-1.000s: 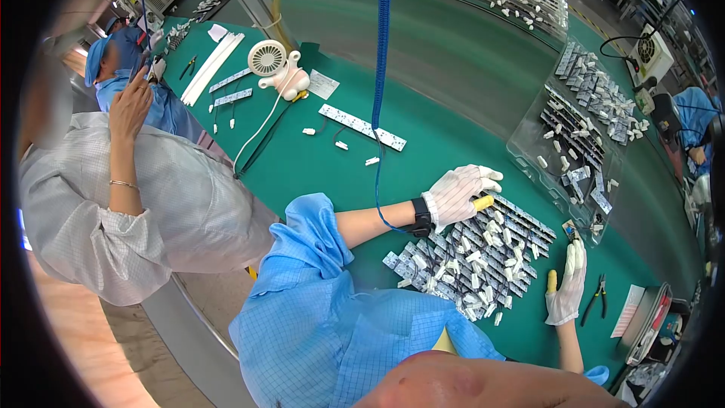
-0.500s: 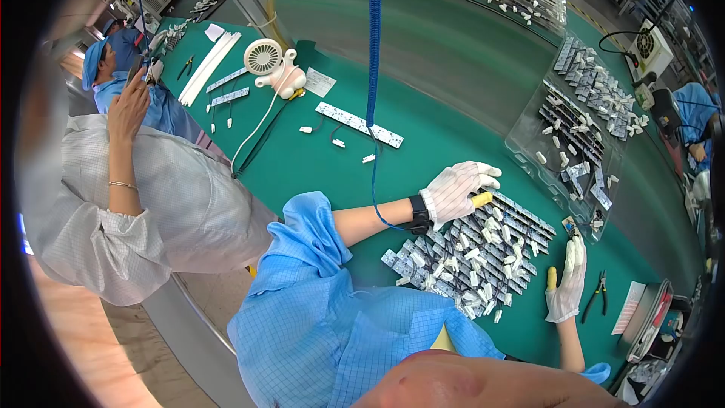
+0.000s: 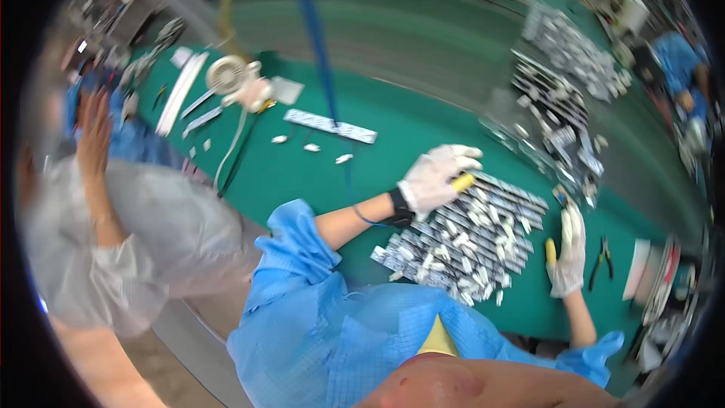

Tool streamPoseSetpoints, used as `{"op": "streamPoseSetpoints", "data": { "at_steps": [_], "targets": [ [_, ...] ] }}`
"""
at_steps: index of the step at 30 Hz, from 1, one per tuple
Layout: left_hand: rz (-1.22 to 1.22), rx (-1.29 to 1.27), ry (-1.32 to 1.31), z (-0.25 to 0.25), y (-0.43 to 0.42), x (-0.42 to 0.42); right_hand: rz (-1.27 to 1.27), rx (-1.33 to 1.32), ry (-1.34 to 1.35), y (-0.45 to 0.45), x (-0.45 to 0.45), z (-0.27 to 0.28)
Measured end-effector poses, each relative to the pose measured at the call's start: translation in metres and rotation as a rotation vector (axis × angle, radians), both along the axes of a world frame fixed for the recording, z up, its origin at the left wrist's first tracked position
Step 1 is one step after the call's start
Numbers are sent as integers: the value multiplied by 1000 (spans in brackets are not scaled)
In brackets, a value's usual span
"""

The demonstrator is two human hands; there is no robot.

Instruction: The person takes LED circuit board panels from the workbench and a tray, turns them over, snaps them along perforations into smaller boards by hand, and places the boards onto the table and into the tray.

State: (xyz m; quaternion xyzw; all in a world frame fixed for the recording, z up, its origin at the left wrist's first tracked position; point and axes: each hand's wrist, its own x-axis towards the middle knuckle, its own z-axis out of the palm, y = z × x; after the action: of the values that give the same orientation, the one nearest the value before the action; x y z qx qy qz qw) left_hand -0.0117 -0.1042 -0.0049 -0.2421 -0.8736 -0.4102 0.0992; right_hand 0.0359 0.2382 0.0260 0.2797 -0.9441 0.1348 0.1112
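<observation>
Both hands wear white gloves with a yellow thumb cover. My left hand [image 3: 440, 178] lies over the upper left edge of a pile of circuit board strips [image 3: 472, 238], its fingers stretched out and the thumb on or just above the strips. White connectors on short dark wires lie all over the pile. To the right of it, my right hand [image 3: 568, 253] rests on the green table with fingers straight and thumb apart. A small board piece [image 3: 560, 196] is at its fingertips; whether they touch it, I cannot tell. Black-handled pliers [image 3: 602, 262] lie beside this hand.
A clear plastic tray [image 3: 502, 132] with more strips stands at the back right. One long strip [image 3: 330, 126] and a small white fan [image 3: 226, 75] lie farther left. A blue coiled cord [image 3: 313, 38] hangs down. A person in a pale coat [image 3: 151, 234] stands at my left.
The whole view has shifted and blurred, with the table's things now farther left. My hands keep nearly the same places. The person at my left now holds up a flatter, more open hand.
</observation>
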Motion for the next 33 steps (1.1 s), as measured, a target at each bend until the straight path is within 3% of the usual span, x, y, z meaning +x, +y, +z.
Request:
{"op": "streamPoseSetpoints", "data": {
  "at_steps": [11, 16, 20, 22, 25, 28, 30, 32, 33],
  "targets": [
    [1, -6, -67, 10, 10, 0, -67, -30, 16, 19, 4, 3],
    [-15, 44, -42, 12, 15, -3, -93, -175, 224, 15, -14, 6],
    [8, 87, -32, 14, 13, -4, -125, -355, 205, -13, -46, 28],
    [18, 134, -91, 14, 14, -4, -41, -371, -17, -27, -60, 30],
    [26, 196, -105, 11, 13, -4, 9, -34, -293, -51, -71, 20],
    [22, 222, -105, 13, 9, -6, 73, 177, -185, -55, -74, -4],
    [1, 233, -112, 11, 5, -7, -36, 60, -256, -58, -70, 4],
    [61, 615, -319, 14, 6, -7, -69, -175, -142, -54, -66, 7],
    [39, 590, -319, 17, 1, -8, -89, -283, -137, -55, -63, 15]
  ]
}}
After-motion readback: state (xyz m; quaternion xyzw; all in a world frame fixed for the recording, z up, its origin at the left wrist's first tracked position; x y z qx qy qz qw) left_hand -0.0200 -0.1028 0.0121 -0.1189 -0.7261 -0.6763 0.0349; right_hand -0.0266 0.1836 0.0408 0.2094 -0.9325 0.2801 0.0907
